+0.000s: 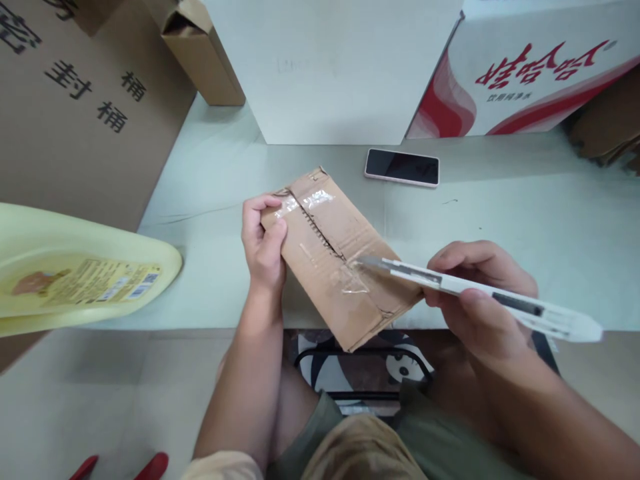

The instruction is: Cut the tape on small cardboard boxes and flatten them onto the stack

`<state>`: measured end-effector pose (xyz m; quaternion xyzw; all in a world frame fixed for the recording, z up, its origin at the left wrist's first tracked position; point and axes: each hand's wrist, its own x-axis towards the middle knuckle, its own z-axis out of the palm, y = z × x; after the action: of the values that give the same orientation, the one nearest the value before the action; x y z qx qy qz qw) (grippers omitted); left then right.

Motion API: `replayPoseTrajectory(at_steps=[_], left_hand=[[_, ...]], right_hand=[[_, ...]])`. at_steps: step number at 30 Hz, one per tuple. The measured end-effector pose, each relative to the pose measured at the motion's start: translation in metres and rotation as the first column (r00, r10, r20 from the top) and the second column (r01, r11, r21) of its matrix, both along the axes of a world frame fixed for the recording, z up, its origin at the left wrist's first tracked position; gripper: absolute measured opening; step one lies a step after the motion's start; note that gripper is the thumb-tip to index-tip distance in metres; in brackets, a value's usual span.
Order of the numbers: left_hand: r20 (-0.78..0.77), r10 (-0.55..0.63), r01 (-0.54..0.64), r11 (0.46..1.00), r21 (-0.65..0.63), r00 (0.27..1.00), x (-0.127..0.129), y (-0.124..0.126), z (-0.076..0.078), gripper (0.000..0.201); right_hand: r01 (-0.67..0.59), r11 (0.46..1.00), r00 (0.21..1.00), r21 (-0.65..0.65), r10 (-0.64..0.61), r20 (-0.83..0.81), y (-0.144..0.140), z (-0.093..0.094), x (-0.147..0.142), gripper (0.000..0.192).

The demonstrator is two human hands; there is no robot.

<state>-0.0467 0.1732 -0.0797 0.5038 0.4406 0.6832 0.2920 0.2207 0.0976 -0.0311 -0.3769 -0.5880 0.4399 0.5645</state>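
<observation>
A small brown cardboard box (pixel 320 267) with clear tape across its seam is held tilted over the front edge of the table. My left hand (pixel 265 243) grips its far left corner, thumb on top and fingers around the edge. In my right hand (pixel 483 293) is a white utility knife (pixel 470 288) with its blade out. The blade tip lies over the middle of the box, by the taped seam; whether it touches the cardboard I cannot tell. Along that seam runs a dark slit with a ragged, toothed edge.
A phone (pixel 403 167) lies on the pale table (pixel 210 200) beyond the box. Behind it stand a white carton (pixel 335 73) and a red-and-white carton (pixel 530 73). At left are a yellow bottle (pixel 85 270), a large cardboard box (pixel 85 133) and a small brown box (pixel 210 60).
</observation>
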Motion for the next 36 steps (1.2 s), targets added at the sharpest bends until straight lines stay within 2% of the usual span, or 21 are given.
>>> replayPoseTrajectory(at_steps=[5,8,17,32,36], left_hand=[[0.034,-0.005,0.005,1.0,0.013,0.999,-0.001,-0.001,-0.001,0.041],[0.034,-0.017,0.016,1.0,0.022,0.999,0.0,-0.001,-0.001,0.041],[0.011,-0.005,0.005,1.0,0.022,1.0,0.0,0.0,-0.001,0.043],[0.009,-0.016,0.016,1.0,0.025,1.0,0.001,0.0,-0.002,0.045],[-0.002,-0.017,0.017,1.0,0.022,1.0,0.0,0.0,-0.002,0.045]], right_hand=[[-0.031,0.974,0.969,0.224,-0.026,0.245,0.007,0.008,-0.001,0.013],[-0.079,0.945,0.958,0.316,-0.015,0.285,0.011,0.011,-0.002,0.009],[-0.121,0.932,0.949,0.341,0.007,0.317,0.009,0.007,0.0,0.017],[-0.143,0.925,0.937,0.353,0.012,0.349,0.011,0.012,-0.004,0.013],[-0.095,0.923,0.954,0.373,-0.023,0.3,0.006,0.008,-0.003,0.014]])
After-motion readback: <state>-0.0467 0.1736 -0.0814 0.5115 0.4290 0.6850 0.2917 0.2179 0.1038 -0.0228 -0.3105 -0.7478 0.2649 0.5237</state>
